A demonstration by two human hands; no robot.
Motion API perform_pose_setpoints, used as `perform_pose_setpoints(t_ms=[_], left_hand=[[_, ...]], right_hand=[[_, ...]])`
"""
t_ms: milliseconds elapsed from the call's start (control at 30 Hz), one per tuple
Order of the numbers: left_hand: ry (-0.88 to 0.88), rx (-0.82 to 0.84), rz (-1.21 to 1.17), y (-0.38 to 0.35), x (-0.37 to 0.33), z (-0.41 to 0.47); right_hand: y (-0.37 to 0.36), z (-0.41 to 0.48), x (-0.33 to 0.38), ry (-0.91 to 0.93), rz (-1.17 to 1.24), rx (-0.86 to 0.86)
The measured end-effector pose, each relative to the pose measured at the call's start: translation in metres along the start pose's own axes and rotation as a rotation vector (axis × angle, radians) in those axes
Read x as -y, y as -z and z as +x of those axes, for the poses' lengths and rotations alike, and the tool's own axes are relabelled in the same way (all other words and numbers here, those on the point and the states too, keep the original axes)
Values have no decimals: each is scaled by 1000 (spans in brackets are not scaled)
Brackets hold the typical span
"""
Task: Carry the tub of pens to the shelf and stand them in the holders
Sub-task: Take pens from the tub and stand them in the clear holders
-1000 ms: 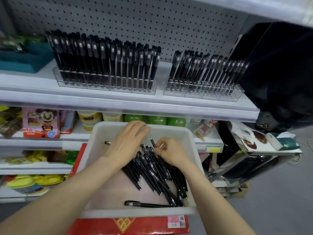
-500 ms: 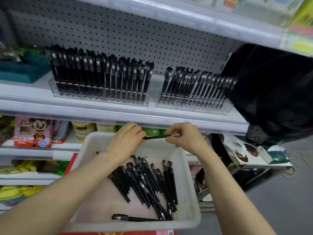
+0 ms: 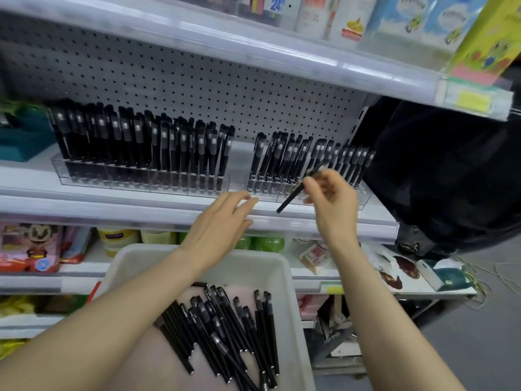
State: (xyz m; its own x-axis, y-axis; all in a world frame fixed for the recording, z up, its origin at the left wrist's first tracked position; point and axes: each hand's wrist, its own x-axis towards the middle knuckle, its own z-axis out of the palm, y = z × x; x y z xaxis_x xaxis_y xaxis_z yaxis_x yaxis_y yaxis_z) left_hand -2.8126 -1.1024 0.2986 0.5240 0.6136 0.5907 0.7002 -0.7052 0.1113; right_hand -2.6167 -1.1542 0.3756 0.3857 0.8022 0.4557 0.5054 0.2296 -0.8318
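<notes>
Pen point(image 3: 290, 199) pinched in the right hand point(image 3: 332, 198), thumb and fingertips curled round its upper half. I see it hanging tilted, lower tip down-left over the shelf point(image 3: 84, 204) lip, just in front of the right clear holder point(image 3: 265, 191), which is lined with upright black pens. Left hand point(image 3: 220, 224) is flat, fingers straight, gripping nothing, fingertips at the shelf edge by the gap between the two holders. Left holder point(image 3: 141, 180) is crowded with pens too. White tub point(image 3: 248, 269) sits below both forearms, loose pens point(image 3: 225, 328) heaped inside.
</notes>
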Motion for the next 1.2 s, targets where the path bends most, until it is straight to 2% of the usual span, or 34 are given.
perform_pose_setpoints(t_ms=[133,200,433,667,900,1100,1200], left_hand=[[-21,0,39,0,1,31],[-16,17,66,-2,1,42],[-29,29,100,-15,8,50],[11,38,86,-14,4,50],[-14,60,89,-10,4,46],[-22,24,61,-2,7,10],[6,23,36,3,11,-22]], right_hand=[[15,43,3,109,-137,-162],[15,61,1,118,-185,-178],[6,89,-6,153,-323,-132],[-10,86,-33,25,-423,44],[-13,76,-42,-23,-423,40],[-13,37,-38,-18,-314,-96],[-25,0,-39,-28,-273,-44]])
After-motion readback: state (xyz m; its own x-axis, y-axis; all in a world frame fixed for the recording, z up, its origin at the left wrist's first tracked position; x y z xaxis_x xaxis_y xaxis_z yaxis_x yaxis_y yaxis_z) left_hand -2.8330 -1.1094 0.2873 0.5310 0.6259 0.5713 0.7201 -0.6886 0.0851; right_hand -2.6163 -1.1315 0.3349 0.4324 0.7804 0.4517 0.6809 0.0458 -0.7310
